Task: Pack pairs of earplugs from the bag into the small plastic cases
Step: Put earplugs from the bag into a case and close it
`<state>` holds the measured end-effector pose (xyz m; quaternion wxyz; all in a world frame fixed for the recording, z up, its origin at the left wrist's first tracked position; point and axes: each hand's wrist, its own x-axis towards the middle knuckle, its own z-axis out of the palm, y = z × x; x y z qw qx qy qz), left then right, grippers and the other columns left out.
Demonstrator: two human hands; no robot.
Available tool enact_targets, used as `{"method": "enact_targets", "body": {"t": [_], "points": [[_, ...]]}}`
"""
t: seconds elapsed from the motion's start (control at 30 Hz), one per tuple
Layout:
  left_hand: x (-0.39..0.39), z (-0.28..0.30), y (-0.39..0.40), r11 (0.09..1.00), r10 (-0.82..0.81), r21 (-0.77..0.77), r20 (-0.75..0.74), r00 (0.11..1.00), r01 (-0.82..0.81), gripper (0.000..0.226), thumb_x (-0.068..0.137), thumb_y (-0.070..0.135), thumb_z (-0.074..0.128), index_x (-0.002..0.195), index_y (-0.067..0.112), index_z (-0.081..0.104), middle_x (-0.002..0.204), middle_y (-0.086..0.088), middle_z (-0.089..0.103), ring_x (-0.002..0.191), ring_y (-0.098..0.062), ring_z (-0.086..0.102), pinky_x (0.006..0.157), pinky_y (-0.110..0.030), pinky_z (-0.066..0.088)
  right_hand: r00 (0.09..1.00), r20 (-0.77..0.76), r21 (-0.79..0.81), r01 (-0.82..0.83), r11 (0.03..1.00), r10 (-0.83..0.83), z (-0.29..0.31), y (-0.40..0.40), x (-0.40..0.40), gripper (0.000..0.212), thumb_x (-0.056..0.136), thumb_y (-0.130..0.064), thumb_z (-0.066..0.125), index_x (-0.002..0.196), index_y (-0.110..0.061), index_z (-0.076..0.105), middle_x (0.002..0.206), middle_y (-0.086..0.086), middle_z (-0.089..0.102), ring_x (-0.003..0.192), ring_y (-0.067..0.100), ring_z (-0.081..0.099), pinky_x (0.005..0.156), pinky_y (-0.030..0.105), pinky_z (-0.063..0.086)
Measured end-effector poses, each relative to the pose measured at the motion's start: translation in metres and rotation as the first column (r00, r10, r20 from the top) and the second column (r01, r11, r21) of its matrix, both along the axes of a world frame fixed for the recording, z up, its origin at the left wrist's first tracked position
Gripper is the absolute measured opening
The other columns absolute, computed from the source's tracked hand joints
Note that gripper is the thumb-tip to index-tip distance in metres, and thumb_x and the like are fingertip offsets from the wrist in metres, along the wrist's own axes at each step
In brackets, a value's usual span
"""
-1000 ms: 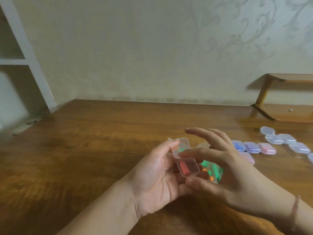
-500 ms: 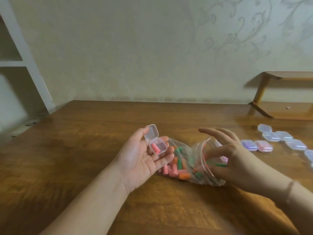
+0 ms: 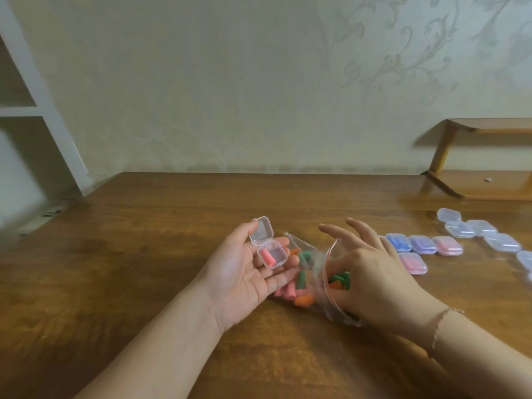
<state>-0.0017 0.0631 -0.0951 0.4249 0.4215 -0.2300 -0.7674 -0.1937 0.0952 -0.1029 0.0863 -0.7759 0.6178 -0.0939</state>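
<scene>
1. Two hands are at work over the wooden table [image 3: 144, 254], and both are yours.
2. Your left hand [image 3: 239, 277] lies palm up, fingers relaxed and nearly straight, with a small clear case [image 3: 269, 246] resting on the fingers; the thumb tip touches the raised lid, so the hand cradles the case and does not clench it.
3. That case stands open, lid tilted up and back, and one pink earplug [image 3: 267, 258] lies inside the base.
4. Your right hand [image 3: 371, 277] reaches into the mouth of the clear zip bag [image 3: 316, 263]; the index and middle fingers spread above the red-edged opening, while the lower fingers and thumb are hidden behind the plastic, so you cannot tell from here whether they pinch anything.
5. The bag lies on the table between your hands, just beside and partly under the left fingertips, and holds loose earplugs [image 3: 302, 279] in green, orange and pink.
6. Right of your right hand sits a group of closed cases [image 3: 423, 245] with blue, purple and pink contents, touching one another; one more pink case lies just nearer you.
7. Farther right, a run of clear cases [image 3: 472, 229] trails toward the table edge; what they hold is too faint to tell.
8. A thin bracelet [image 3: 443, 321] circles your right wrist.
</scene>
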Motion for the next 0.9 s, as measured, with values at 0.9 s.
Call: {"method": "enact_targets", "body": {"t": [0.9], "points": [[-0.008, 0.0, 0.008, 0.985, 0.164, 0.071, -0.093, 0.982, -0.158, 0.051, 0.094, 0.045, 0.054, 0.114, -0.001, 0.067, 0.093, -0.02, 0.067, 0.09, -0.031, 0.068, 0.087, -0.045, 0.057, 0.965, 0.258, -0.019, -0.039, 0.999, 0.043, -0.006, 0.001, 0.008, 0.059, 0.054, -0.08, 0.041, 0.093, -0.048, 0.07, 0.149, -0.035, 0.013, 0.145, 0.003, -0.009, 0.119, 0.053, 0.013]]}}
